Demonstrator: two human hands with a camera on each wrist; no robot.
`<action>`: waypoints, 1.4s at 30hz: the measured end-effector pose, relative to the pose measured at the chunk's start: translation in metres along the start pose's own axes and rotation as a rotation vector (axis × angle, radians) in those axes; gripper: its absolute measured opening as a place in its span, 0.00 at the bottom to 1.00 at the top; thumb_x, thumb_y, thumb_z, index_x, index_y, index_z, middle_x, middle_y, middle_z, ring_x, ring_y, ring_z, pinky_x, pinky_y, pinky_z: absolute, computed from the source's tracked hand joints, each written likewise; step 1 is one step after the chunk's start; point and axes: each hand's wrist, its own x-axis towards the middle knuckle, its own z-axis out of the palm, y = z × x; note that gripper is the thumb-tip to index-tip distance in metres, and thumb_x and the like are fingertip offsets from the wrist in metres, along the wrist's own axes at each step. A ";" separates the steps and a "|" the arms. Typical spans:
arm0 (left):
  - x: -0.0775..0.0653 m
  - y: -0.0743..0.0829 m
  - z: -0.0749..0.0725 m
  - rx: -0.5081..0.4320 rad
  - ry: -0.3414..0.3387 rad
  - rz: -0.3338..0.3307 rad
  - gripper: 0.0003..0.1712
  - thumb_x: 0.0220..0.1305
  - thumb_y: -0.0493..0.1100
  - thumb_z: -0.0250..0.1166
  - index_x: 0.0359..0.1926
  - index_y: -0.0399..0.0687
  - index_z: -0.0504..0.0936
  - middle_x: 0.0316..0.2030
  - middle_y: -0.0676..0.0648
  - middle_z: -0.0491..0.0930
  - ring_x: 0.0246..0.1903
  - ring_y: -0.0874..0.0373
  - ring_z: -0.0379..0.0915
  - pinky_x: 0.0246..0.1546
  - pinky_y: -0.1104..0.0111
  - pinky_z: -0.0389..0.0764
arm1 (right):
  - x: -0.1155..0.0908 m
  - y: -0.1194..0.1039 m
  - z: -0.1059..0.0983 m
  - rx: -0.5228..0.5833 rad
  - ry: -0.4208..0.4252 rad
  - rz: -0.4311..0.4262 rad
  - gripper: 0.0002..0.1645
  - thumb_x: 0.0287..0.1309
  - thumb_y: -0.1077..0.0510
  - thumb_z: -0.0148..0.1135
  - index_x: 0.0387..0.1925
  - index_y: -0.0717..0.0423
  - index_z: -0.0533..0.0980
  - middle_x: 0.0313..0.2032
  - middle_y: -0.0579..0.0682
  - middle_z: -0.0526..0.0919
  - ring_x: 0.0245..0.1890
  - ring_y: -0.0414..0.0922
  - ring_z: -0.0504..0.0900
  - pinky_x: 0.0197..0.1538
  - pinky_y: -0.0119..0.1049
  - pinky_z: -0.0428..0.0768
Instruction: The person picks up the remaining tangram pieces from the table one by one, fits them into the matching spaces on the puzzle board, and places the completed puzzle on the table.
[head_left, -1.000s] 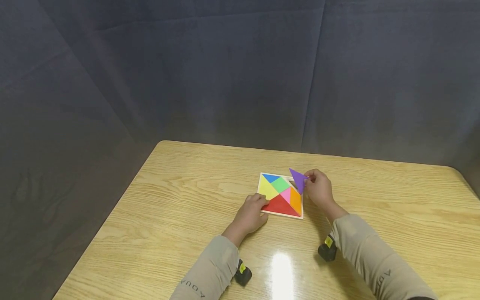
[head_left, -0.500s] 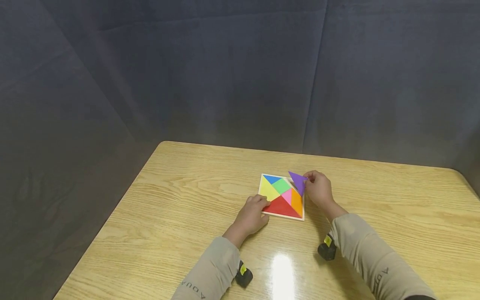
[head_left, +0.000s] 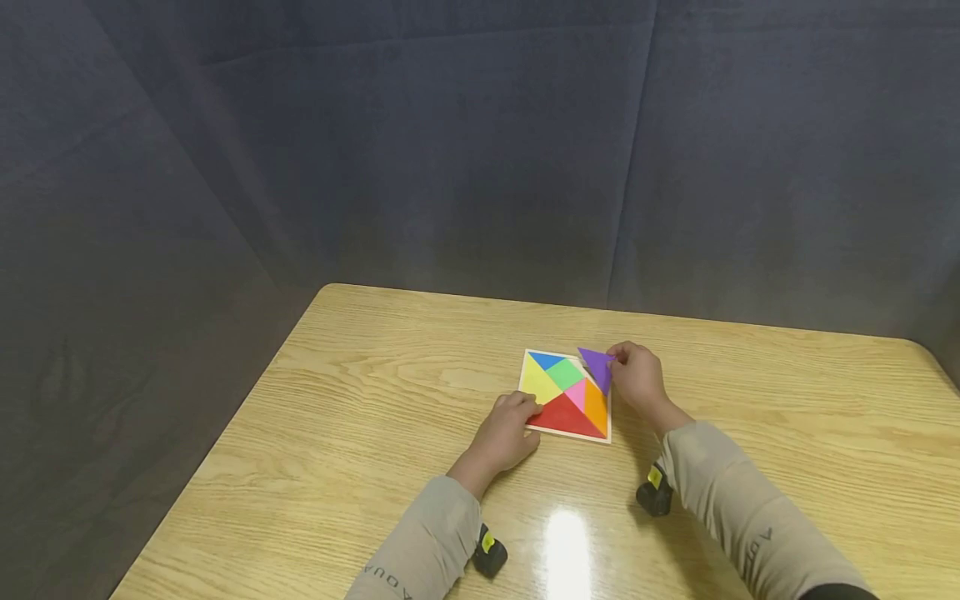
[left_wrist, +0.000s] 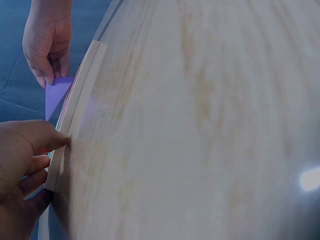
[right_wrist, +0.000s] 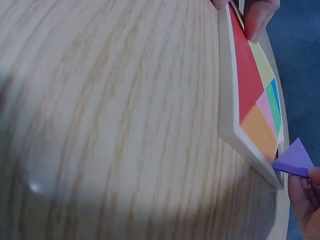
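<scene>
A square tangram tray [head_left: 570, 436] with a pale wooden rim lies flat on the table. My left hand [head_left: 504, 429] grips its near left corner, thumb against the side wall and fingertips over the top. Between right thumb and fingers, my right hand [head_left: 637, 379] pinches a purple triangle [head_left: 598, 367]. This triangle [right_wrist: 295, 157] is tilted over the tray's far right corner, one tip right at the rim next to the orange piece [right_wrist: 260, 131]. Red [head_left: 567, 417], yellow [head_left: 537, 382], green [head_left: 565, 374], pink [head_left: 576, 393] and blue [head_left: 545, 359] pieces sit inside the tray.
The wood-grain table [head_left: 360, 400] reaches back to a dark cloth [head_left: 450, 167] hanging behind it. A black wrist camera [head_left: 490, 557] is strapped at the left cuff, and another black camera [head_left: 655, 493] at the right. Light glares off the near tabletop.
My right hand has lowered the purple triangle, so it leans flatter and covers more of the dark gap in the tray. My left hand keeps its grip on the corner.
</scene>
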 end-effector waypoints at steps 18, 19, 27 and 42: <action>0.001 0.001 0.002 0.010 -0.001 -0.004 0.21 0.51 0.41 0.59 0.49 0.44 0.75 0.51 0.48 0.68 0.51 0.56 0.59 0.51 0.70 0.65 | 0.003 0.002 -0.001 -0.012 -0.058 0.021 0.12 0.55 0.67 0.45 0.39 0.68 0.72 0.36 0.61 0.73 0.35 0.52 0.69 0.35 0.37 0.72; 0.001 0.001 0.003 0.011 -0.002 -0.004 0.21 0.51 0.41 0.59 0.49 0.44 0.75 0.51 0.48 0.69 0.52 0.56 0.59 0.51 0.70 0.64 | 0.003 0.002 -0.001 -0.013 -0.061 0.019 0.12 0.55 0.67 0.46 0.39 0.68 0.72 0.36 0.61 0.73 0.35 0.52 0.69 0.35 0.37 0.72; 0.001 0.003 0.002 -0.004 -0.001 -0.004 0.20 0.51 0.41 0.59 0.48 0.44 0.75 0.50 0.48 0.69 0.51 0.55 0.60 0.51 0.70 0.65 | 0.003 0.003 -0.003 -0.037 -0.093 -0.022 0.13 0.50 0.69 0.51 0.40 0.72 0.70 0.35 0.63 0.72 0.35 0.53 0.69 0.39 0.42 0.73; 0.002 0.005 0.005 -0.022 -0.010 -0.007 0.21 0.51 0.40 0.59 0.49 0.44 0.75 0.51 0.48 0.68 0.51 0.55 0.59 0.51 0.69 0.65 | 0.003 0.005 -0.001 -0.103 -0.111 -0.054 0.15 0.48 0.70 0.53 0.41 0.73 0.70 0.36 0.64 0.73 0.36 0.54 0.70 0.43 0.45 0.72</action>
